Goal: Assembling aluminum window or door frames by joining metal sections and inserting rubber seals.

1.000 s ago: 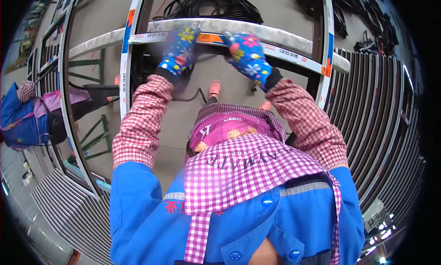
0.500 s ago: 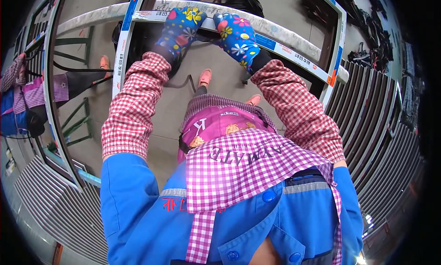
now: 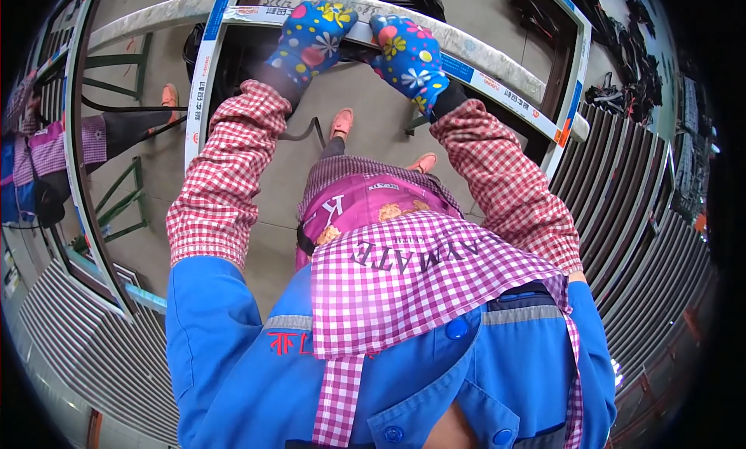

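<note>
Both my hands wear blue gloves with a flower print and red-checked sleeve covers. My left hand (image 3: 311, 38) and my right hand (image 3: 409, 59) grip the top bar of a large white window frame (image 3: 497, 64) held up in front of me. The frame's left bar (image 3: 203, 76) runs down beside my left forearm, and its right bar (image 3: 571, 99) drops past my right elbow. My feet in orange shoes (image 3: 340, 124) stand on the grey floor inside the frame opening.
Another person in a pink-checked top (image 3: 47, 150) stands at the left by a green metal stand (image 3: 124, 188). More frames (image 3: 85, 239) lean at the left. Rows of stacked profiles (image 3: 645, 216) lie at the right, black cables (image 3: 614, 99) beyond them.
The frame's top bar and my hands have risen toward the upper edge of the picture, and the view has turned slightly left, bringing the frame closer.
</note>
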`<action>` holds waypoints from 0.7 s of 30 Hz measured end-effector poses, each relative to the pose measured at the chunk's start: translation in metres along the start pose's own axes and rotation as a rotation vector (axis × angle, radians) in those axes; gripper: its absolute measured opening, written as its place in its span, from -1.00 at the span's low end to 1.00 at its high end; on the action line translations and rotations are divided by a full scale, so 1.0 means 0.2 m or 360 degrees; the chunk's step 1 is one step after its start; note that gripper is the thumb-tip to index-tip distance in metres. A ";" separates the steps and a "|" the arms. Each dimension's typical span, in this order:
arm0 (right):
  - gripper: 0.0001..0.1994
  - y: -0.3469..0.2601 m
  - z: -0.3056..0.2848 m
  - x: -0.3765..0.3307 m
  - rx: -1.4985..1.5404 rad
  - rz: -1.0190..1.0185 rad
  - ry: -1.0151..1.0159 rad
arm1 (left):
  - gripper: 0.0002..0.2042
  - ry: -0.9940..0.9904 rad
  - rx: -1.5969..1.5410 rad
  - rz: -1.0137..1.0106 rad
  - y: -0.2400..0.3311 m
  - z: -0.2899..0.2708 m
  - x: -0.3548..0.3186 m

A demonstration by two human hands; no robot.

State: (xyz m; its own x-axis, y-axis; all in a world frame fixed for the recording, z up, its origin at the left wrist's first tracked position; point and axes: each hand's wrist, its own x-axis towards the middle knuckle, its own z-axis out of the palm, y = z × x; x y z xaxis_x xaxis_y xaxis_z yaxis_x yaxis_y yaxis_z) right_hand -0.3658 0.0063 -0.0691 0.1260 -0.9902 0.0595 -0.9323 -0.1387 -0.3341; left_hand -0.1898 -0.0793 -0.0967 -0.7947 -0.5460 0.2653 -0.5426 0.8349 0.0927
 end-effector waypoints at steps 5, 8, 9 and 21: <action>-0.62 0.00 0.10 0.04 -0.0246 -0.0171 0.0184 | -0.51 -0.0079 -0.0103 0.0036 -0.15 -0.05 -0.09; -0.64 -0.10 0.12 0.16 -0.0143 -0.0389 0.0244 | -0.46 0.0012 -0.0050 -0.0022 -0.26 -0.02 -0.15; -0.65 -0.10 0.13 0.19 -0.0113 -0.0289 0.0137 | -0.50 -0.0002 -0.0125 -0.0009 -0.22 -0.06 -0.10; -0.58 -0.10 0.11 0.19 -0.0056 -0.0179 0.0021 | -0.56 0.0284 -0.0898 0.0121 -0.30 0.04 -0.16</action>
State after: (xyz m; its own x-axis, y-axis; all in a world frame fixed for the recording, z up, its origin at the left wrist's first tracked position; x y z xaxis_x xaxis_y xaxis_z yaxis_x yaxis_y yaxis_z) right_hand -0.3356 -0.0300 -0.0811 0.2264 -0.9681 0.1071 -0.9238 -0.2483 -0.2916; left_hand -0.1348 -0.1125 -0.1189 -0.7411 -0.5036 0.4440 -0.2188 0.8063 0.5495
